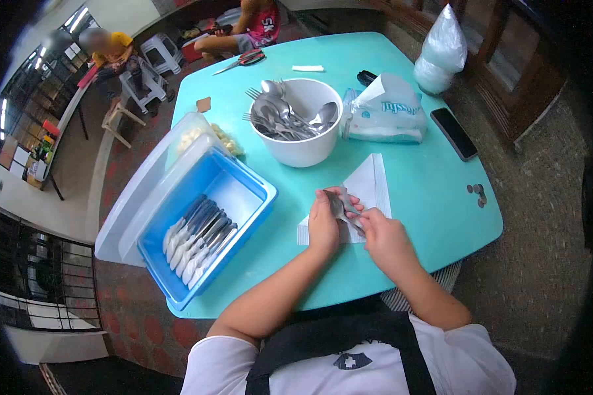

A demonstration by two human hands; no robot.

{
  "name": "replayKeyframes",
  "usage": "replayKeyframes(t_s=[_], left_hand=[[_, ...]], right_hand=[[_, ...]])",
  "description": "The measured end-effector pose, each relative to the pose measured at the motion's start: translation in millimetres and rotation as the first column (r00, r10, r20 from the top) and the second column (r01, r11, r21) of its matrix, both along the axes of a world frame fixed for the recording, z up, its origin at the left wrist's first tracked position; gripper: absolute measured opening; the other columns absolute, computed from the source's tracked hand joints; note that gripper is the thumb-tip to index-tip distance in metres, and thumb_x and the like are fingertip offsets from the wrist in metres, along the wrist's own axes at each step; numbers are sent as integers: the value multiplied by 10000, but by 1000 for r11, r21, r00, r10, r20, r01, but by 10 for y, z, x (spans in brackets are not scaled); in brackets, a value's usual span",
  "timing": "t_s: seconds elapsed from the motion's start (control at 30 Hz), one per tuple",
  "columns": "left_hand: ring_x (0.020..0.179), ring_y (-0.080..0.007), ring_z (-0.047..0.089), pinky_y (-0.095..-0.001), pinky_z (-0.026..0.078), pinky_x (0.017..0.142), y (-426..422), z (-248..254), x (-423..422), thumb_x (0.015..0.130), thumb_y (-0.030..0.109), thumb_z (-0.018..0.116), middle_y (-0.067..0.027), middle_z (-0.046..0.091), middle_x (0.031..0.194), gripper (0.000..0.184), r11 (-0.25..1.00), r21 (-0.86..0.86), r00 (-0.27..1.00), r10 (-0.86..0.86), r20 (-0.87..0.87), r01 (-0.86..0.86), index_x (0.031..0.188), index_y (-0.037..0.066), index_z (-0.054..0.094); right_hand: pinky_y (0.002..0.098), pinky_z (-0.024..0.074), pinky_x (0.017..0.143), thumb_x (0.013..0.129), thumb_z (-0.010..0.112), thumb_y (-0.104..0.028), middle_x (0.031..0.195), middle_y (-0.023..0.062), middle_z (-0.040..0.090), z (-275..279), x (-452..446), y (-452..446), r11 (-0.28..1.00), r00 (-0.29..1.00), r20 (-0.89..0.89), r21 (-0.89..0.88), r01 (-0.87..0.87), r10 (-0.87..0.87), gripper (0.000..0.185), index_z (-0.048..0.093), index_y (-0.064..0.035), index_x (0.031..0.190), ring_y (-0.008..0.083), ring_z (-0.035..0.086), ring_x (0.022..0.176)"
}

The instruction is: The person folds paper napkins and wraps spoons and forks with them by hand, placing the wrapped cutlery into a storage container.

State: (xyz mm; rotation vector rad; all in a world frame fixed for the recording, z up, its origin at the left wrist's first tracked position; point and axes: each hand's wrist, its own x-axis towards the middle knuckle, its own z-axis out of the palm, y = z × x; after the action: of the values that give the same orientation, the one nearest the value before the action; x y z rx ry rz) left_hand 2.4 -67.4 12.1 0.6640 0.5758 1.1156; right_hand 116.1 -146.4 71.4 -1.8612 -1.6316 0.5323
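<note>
1. Cradling the bowl end of a spoon (337, 205), the left hand (323, 227) was half curled, palm up.
2. The right hand (390, 242) was nearly closed, pinching the handle (whether a second piece lay with it, I couldn't tell).
3. The spoon was above the paper napkin (374, 187) on the table (441, 230), near the tub (300, 153) of loose cutlery (277, 117) and the box (254, 212) of wrapped cutlery (196, 245).
4. Good handling called for a light grip at both ends, fingers off the bowl's inside, and wrists low over the napkin.
</note>
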Motion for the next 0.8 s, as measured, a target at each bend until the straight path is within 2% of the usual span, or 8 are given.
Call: replayKeyframes(t_s=[0.1, 0.2, 0.27, 0.33, 0.4, 0.5, 0.6, 0.8], left_hand=[[785, -260, 633, -366, 536, 727, 32, -100, 20, 985, 552, 281, -156, 600, 864, 609, 1000, 10, 1000, 6, 15, -6, 1067, -18, 476], [759, -255, 615, -373, 516, 703, 38, -110, -14, 977, 567, 289, -149, 595, 844, 602, 999, -6, 999, -37, 31, 37, 1031, 2, 490], [731, -249, 602, -366, 504, 676, 52, -104, -35, 975, 570, 289, -145, 591, 824, 594, 996, -38, 996, -75, 54, 77, 1001, 14, 495], [705, -243, 590, -354, 491, 652, 73, -111, -52, 975, 573, 288, -141, 588, 804, 588, 990, -72, 990, -113, 79, 119, 972, 24, 498], [696, -222, 593, -337, 494, 649, 75, -68, -63, 977, 576, 286, -132, 591, 783, 589, 988, -59, 987, -141, 81, 146, 969, 23, 486], [682, -212, 589, -326, 490, 643, 50, -68, -69, 980, 571, 283, -128, 591, 770, 581, 984, -86, 983, -144, 114, 154, 956, 27, 484], [679, -217, 585, -329, 483, 643, 67, -64, -68, 986, 560, 277, -126, 589, 768, 571, 979, -114, 981, -153, 120, 167, 949, 31, 489], [718, -238, 582, -342, 468, 685, 95, -212, -62, 978, 555, 311, -124, 584, 800, 553, 971, -90, 962, -201, 183, 220, 967, 36, 500]], right_hand=[[375, 512, 620, 927, 548, -141, 752, 190, 660, 48, 215, 113, 996, 992, -97, 36, 87, -83, 168, 603, 17, 949, 280, 676, 686], [355, 490, 645, 931, 558, -139, 768, 131, 658, 366, 453, 369, 968, 946, -311, 200, 154, -86, 164, 610, 16, 923, 211, 650, 718], [313, 469, 696, 927, 573, -131, 814, 78, 644, 682, 596, 653, 851, 989, -137, 525, 29, 51, 160, 640, 14, 940, 155, 606, 750], [265, 457, 709, 947, 546, -102, 787, 32, 620, 1020, 608, 963, 786, 992, -114, 617, 28, 54, 158, 664, 0, 968, 105, 582, 766], [280, 458, 680, 928, 574, -111, 816, 66, 648, 1272, 516, 1299, 796, 989, -118, 605, 1, 89, 155, 684, -3, 946, 127, 600, 763], [354, 464, 693, 866, 630, -181, 815, 158, 648, 1254, 360, 1973, 688, 987, -27, 720, -90, 158, 180, 698, -14, 880, 297, 615, 776], [370, 476, 710, 859, 633, -201, 920, 144, 675, 1081, 261, 2460, 832, 987, 128, 533, -151, 97, 191, 710, -30, 894, 308, 614, 775], [464, 470, 778, 813, 641, -259, 847, 137, 652, 797, 49, 2856, 846, 919, 382, 453, -282, 102, 187, 737, -99, 832, 328, 589, 903]])
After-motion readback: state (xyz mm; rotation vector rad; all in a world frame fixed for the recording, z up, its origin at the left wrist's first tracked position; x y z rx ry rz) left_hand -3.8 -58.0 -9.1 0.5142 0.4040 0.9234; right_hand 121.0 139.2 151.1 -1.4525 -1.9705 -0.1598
